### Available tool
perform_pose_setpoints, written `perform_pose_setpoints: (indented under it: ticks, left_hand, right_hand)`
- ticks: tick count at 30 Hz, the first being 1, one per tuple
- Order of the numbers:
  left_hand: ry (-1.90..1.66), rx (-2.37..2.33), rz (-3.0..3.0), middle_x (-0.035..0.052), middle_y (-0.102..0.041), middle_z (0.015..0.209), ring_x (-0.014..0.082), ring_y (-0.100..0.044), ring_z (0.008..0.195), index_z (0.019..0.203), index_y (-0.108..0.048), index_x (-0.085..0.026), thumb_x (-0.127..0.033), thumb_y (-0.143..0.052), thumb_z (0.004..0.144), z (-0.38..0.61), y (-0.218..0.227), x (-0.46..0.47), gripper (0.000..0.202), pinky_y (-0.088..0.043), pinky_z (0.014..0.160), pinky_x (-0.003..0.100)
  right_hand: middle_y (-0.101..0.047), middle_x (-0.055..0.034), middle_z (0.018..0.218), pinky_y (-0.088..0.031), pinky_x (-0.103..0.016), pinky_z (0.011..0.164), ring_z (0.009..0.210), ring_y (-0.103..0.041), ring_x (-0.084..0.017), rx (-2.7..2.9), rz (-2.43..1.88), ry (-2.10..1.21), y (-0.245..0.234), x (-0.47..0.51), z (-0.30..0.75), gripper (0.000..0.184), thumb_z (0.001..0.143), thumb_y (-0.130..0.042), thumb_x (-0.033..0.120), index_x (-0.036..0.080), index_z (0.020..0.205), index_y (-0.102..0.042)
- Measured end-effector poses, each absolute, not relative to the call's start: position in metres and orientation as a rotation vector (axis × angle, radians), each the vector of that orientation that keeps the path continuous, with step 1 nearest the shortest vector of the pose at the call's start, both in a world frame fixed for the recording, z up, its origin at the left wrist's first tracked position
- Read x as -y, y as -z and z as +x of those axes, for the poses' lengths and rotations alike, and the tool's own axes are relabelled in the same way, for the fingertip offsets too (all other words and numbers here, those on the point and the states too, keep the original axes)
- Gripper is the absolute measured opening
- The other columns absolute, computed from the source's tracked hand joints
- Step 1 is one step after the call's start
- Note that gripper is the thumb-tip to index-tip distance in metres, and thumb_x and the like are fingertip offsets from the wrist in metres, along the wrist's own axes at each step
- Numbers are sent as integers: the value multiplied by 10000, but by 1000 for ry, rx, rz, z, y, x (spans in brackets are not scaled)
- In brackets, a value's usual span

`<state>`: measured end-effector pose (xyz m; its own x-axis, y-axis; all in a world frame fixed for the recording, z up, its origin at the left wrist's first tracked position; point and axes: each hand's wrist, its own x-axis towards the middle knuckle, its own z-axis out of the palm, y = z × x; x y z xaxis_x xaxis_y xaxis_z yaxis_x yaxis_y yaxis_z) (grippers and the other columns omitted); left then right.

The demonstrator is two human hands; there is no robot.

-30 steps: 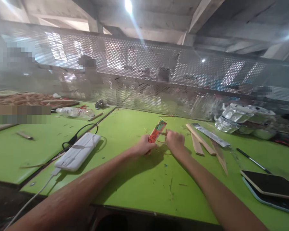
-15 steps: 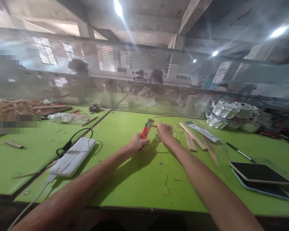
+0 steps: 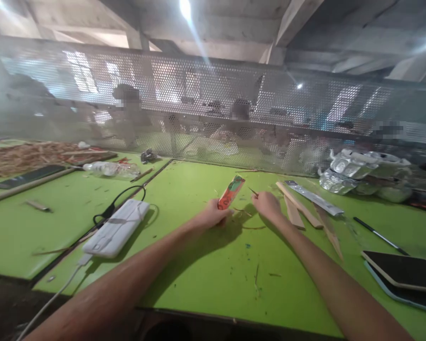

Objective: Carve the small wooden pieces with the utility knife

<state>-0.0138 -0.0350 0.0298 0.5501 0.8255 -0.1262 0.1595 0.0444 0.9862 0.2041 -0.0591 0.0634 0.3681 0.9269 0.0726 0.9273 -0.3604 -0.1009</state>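
Observation:
My left hand (image 3: pixel 213 214) is closed round the lower end of a flat orange-red piece with a green patterned tip (image 3: pixel 231 191), which stands tilted up to the right above the green table. Its exact kind I cannot make out. To the right, my right hand (image 3: pixel 267 205) is closed on a thin pointed stick-like tool (image 3: pixel 254 192), whose tip points up and left toward the orange piece without touching it. The fingers hide the tool's rear part. Thin shavings (image 3: pixel 243 211) lie on the table between and below the hands.
Wooden strips (image 3: pixel 300 206) and a metal ruler (image 3: pixel 314 197) lie right of my right hand, with a pen (image 3: pixel 379 235) and stacked phones (image 3: pixel 404 272) beyond. A white power bank (image 3: pixel 117 229) with cables lies left. A perforated screen (image 3: pixel 206 85) bounds the table's back; people sit behind it.
My right hand has drawn away from the orange piece to the right, and the thin tool's tip now shows. The view has turned slightly left.

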Motion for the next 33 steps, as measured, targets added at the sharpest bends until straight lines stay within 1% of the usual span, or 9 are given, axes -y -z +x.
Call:
perform_pose_setpoints:
  ticks: [3, 7, 10, 14, 20, 25, 30, 31, 33]
  left_hand:
    - [-655, -875, 1516, -35, -622, 540, 92, -562, 445, 788, -585, -183, -190, -750, 896, -11, -24, 31, 197, -433, 453, 192]
    - [-666, -910, 1540, -54, -593, 511, 76, -516, 410, 810, -600, -172, -179, -794, 868, -11, -24, 31, 203, -395, 415, 174]
    - [-665, -883, 1548, -83, -570, 487, 83, -509, 389, 950, -643, -149, -151, -777, 870, -12, -26, 35, 156, -403, 408, 173]
    - [-690, -840, 1627, -116, -538, 480, 103, -514, 366, 1138, -664, -130, -148, -734, 887, -11, -27, 42, 262, -392, 393, 187]
    - [-730, -1001, 1647, -114, -519, 518, 83, -483, 402, 927, -652, -158, -92, -727, 872, -4, -33, 48, 114, -385, 402, 195]
    - [-707, -1046, 1634, -113, -485, 480, 71, -449, 383, 760, -545, -206, -60, -723, 859, 0, -37, 50, 250, -336, 392, 185]
    - [-621, -1042, 1667, -93, -510, 488, 71, -464, 395, 729, -568, -188, -61, -723, 853, -2, -31, 55, 236, -354, 401, 187]
    - [-596, -980, 1682, -84, -550, 524, 74, -496, 415, 779, -608, -172, -64, -735, 849, -2, -31, 57, 181, -379, 414, 186]
    - [-626, -970, 1670, -108, -519, 506, 76, -466, 398, 849, -629, -169, -55, -726, 846, -2, -34, 58, 149, -378, 404, 190]
  right_hand:
    - [-823, -157, 952, -510, -277, 719, 846, -756, -241, 1736, -2406, 30, -66, 64, 195, 360, 1097, -509, 249, 140, 1110, -851]
    - [-816, -153, 933, -505, -288, 679, 817, -752, -242, 1822, -2345, 94, -67, 71, 183, 378, 1081, -475, 178, 133, 1184, -836]
    - [-796, -159, 891, -492, -295, 644, 758, -739, -237, 1931, -2349, 130, -61, 76, 171, 375, 1088, -459, 180, 107, 1114, -827]
    - [-771, -144, 837, -485, -297, 647, 733, -727, -230, 2050, -2333, 221, -53, 76, 162, 352, 1081, -461, 142, 95, 1054, -809]
    - [-768, -186, 892, -445, -271, 627, 749, -716, -210, 2005, -2364, 306, -54, 67, 167, 427, 1090, -337, 46, 41, 1093, -764]
    - [-787, -192, 950, -486, -269, 706, 872, -749, -226, 1943, -2418, 306, -54, 59, 174, 387, 1078, -375, 35, 55, 1125, -759]
    - [-797, -251, 1029, -535, -288, 790, 970, -768, -264, 1761, -2569, 252, -60, 46, 200, 304, 1025, -495, 18, 16, 1112, -786]
    - [-795, -270, 1029, -544, -300, 798, 982, -771, -281, 1705, -2609, 238, -63, 45, 208, 293, 1011, -513, 15, 0, 1096, -793]
    - [-792, -293, 1028, -556, -320, 807, 994, -774, -306, 1616, -2659, 211, -67, 45, 220, 276, 1005, -547, 45, -13, 1080, -806]
